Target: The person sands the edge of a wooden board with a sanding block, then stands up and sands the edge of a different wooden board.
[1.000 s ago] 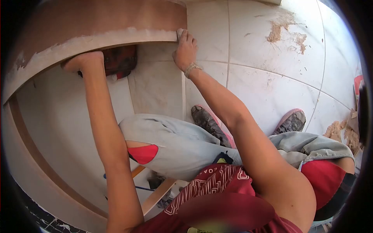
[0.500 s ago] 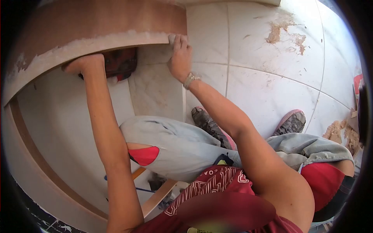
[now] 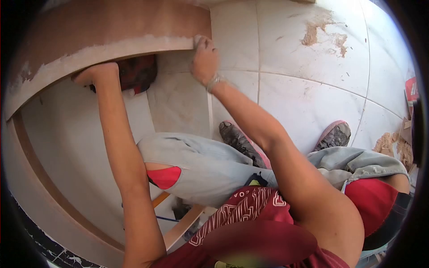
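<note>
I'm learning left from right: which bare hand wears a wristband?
The bare right hand, at the right end of the curved, brown-and-white panel, wears a pale wristband; the wrist of the bare left hand is uncovered.

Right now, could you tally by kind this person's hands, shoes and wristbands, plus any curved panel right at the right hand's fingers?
Left hand and right hand: 2
Left shoe and right shoe: 2
Wristband: 1
Curved panel at the right hand: 1
Total: 6
</note>
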